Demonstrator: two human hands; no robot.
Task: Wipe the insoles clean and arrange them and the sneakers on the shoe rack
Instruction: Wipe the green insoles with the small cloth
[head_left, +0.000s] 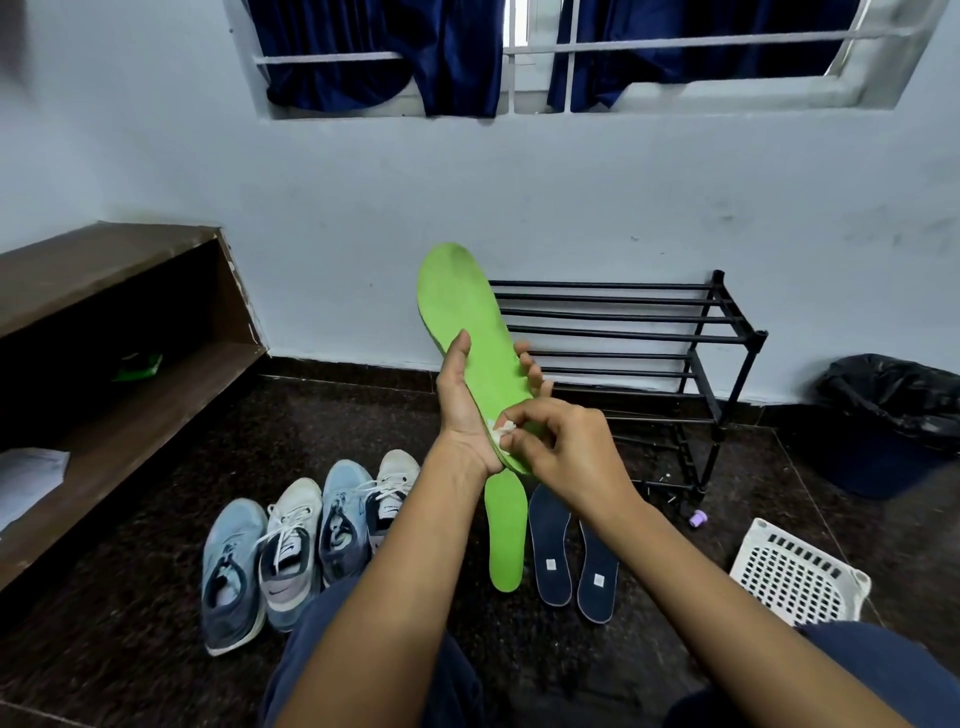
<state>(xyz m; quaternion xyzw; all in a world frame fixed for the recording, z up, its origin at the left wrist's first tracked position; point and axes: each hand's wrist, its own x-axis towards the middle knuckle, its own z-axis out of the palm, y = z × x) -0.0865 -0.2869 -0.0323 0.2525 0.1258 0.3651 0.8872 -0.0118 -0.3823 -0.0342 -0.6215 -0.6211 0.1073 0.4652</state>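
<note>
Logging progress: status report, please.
Left hand holds long green foam insole upright. Right hand pinches small white wipe against its heel. Nothing blocks black metal shoe rack.

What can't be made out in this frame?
Head view only:
- Small white wipe: mostly covered by fingers of right hand; material unclear.
- Heel of held green foam insole: hidden behind left hand and right hand.
- Green object on dark wooden shelf: shadowed, too small.
- Black-lined bin: cut off by right edge.

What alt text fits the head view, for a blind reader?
A person's left hand holds a green insole upright while the right hand pinches a small white wipe against its lower end. On the floor lie four sneakers, another green insole and two dark insoles; a black shoe rack stands behind.
</note>
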